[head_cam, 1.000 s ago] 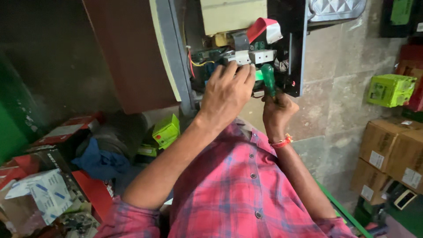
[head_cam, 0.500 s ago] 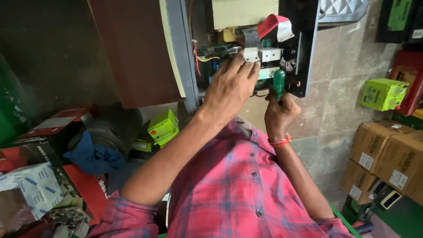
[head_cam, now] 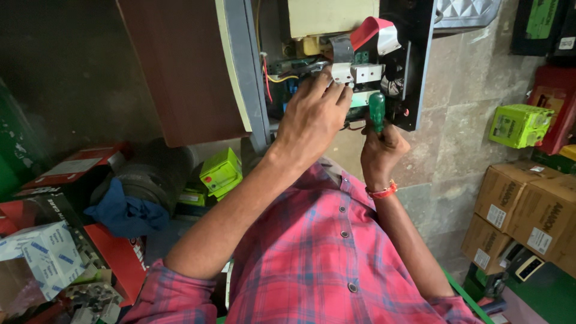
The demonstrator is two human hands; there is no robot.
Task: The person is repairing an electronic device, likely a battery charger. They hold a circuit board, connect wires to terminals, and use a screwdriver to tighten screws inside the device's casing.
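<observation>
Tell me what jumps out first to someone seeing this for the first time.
Top centre, an opened device shows its wiring and circuit boards, with the left hand spread over the white parts inside. Just right of it, the right hand holds a green-handled screwdriver up toward the casing. The pink plaid shirt fills the lower middle.

Below my arms, tiled floor [head_cam: 444, 198] with cardboard boxes [head_cam: 522, 210], green box [head_cam: 519, 125], perhaps batteries.
</observation>
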